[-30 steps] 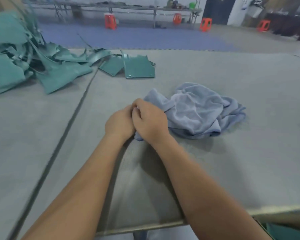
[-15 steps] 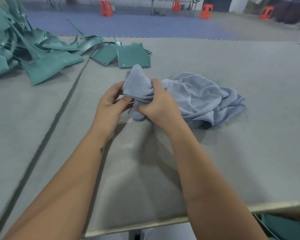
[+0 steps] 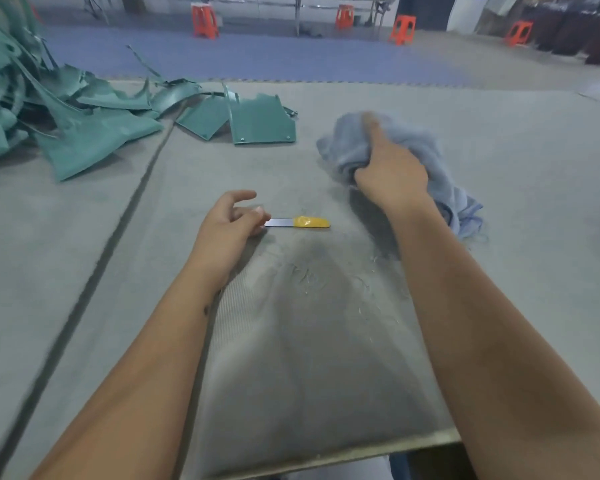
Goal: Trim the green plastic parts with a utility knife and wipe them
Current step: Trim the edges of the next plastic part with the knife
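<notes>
A utility knife (image 3: 300,222) with a yellow handle and a bare blade lies on the grey table mat, its blade pointing left. My left hand (image 3: 231,223) rests beside the blade tip, fingers loosely curled and holding nothing. My right hand (image 3: 390,168) grips the crumpled blue cloth (image 3: 423,150) and holds it up at the right of the knife. Green plastic parts lie at the far left: a flat panel (image 3: 262,121) nearest, and a big tangled pile (image 3: 59,116) behind it.
The grey table mat (image 3: 309,341) has a dark seam (image 3: 118,233) running diagonally at the left, and its front edge is close to me. Thin plastic shavings (image 3: 326,278) lie scattered in front of the knife. Orange stools (image 3: 205,20) stand on the floor beyond.
My hands have parted. The right hand has carried the cloth up and to the right, which uncovers the knife on the mat. The left hand has let go of the cloth and dropped beside the blade.
</notes>
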{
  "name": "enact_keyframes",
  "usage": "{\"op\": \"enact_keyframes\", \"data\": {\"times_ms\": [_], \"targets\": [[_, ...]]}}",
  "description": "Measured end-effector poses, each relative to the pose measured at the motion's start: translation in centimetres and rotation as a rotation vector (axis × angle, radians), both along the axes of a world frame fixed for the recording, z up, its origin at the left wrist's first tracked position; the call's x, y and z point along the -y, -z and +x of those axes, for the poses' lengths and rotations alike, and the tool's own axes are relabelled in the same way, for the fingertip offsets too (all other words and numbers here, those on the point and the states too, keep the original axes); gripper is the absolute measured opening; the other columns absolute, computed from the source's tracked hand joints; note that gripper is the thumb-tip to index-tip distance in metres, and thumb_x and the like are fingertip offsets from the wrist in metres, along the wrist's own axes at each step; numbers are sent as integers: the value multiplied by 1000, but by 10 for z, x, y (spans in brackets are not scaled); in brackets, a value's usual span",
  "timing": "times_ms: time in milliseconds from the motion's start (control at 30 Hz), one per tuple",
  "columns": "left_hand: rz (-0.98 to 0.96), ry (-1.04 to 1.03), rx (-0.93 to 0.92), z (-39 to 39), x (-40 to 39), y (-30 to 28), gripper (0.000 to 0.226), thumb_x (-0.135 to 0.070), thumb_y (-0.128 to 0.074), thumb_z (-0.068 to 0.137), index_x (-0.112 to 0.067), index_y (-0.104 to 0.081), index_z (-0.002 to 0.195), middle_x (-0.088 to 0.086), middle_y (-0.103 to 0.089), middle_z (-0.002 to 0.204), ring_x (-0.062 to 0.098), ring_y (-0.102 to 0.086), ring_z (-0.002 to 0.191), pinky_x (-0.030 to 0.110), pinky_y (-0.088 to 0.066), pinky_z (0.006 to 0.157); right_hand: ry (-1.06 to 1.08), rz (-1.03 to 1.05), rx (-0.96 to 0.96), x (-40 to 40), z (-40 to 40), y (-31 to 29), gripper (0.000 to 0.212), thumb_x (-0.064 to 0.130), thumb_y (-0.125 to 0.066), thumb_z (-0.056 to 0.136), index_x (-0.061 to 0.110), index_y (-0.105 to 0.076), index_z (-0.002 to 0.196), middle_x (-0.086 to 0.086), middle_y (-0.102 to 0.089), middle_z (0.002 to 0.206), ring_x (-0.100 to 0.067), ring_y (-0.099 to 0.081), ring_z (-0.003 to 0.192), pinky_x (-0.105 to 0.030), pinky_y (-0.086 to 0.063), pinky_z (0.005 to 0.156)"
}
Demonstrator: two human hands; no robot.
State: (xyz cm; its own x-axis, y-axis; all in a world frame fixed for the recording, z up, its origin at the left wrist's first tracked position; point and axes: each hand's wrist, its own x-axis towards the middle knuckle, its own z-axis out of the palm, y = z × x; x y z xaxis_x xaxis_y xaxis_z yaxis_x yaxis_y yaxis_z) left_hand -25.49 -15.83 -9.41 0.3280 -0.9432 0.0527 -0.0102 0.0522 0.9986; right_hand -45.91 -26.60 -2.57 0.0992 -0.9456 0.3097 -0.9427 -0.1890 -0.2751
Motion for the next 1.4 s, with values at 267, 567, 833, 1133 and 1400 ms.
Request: {"op": "enact_keyframes", "data": {"times_ms": [267,567,833,1133,1400], "targets": [[-18,-37,-30,0,0,-1,21,-7,-49,96,-19,-66,94,4,-71,90,11,-66,82,20,-54,78,-213,205,-196,-41,55,40,25,20,-55,80,19,-68,101,-8,-63,105,-32,-55,106,-32,-38,78],[-48,-307,206,74,-29,-24,27,-7,-47,94,-25,-66,86,-6,-69,89,2,-58,74,12,-45,66,-240,102,2,-46,96,25,17,14,-49,88,6,-58,100,-20,-64,105,-38,-58,101,-35,-37,72],[224,-465,798,173,-37,-20,41,-13,-45,88,-38,-68,110,3,-51,143,17,-48,126,33,-38,101,-462,175,401,-80,181,55,9,24,-43,94,15,-46,93,-6,-60,84,-31,-54,78,-40,-44,66],[475,-325,1192,209,61,-7,49,-39,-41,94,-43,-39,143,4,18,161,24,18,148,52,0,117,-483,332,816,-62,179,83,19,18,-54,91,21,-45,75,1,-54,66,-18,-48,65,-36,-41,66],[557,-420,1184,214,75,1,54,-43,-37,95,-25,-38,146,6,-13,161,30,-15,144,52,-20,112,-431,325,907,-57,183,84,16,21,-50,92,16,-46,77,-13,-56,71,-16,-41,57,-31,-34,54]]}}
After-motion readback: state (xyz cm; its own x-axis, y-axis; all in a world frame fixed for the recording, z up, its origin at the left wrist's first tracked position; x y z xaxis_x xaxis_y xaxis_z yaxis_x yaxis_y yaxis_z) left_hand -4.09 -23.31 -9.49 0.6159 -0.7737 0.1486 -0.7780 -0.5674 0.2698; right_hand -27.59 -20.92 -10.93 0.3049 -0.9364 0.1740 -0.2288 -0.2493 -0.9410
